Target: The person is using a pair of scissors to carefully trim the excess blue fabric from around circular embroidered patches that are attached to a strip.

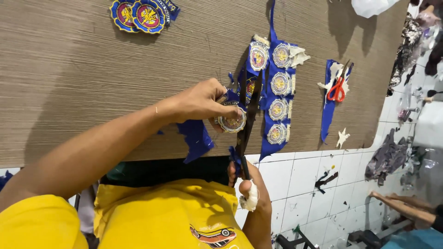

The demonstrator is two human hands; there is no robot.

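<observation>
Over the woven brown worktop (83,83) we look down on a badge-cutting job well under way. Our left hand (203,99) is pinched shut on a round embroidered patch (231,122), holding it just off the near edge with blue backing cloth (197,138) hanging beneath it. Our right hand (251,191), one finger wrapped in white bandage, is clamped around the handles of the long dark scissors (249,115), blades pointing away from us and running right alongside the patch.

How far along? We judge it roughly midway. Two finished round patches (138,14) lie trimmed at the far left of the worktop, well apart from the hands. Just beyond the blades, a blue strip of uncut patches (278,99) carries several badges in a column, so plenty is left to cut. Further right, red-handled scissors (337,88) rest on another blue offcut (328,115), with small white scraps nearby.

As for pose: the left forearm comes in across from the left, wrist bent so the fingers curl down over the patch. The right wrist rises straight from below, close to our yellow shirt (161,212), thumb through the handle. Whether the blades are parted or closed we cannot tell. At the lower right, another person's arm (406,207) reaches over the white tiled floor (304,180).
</observation>
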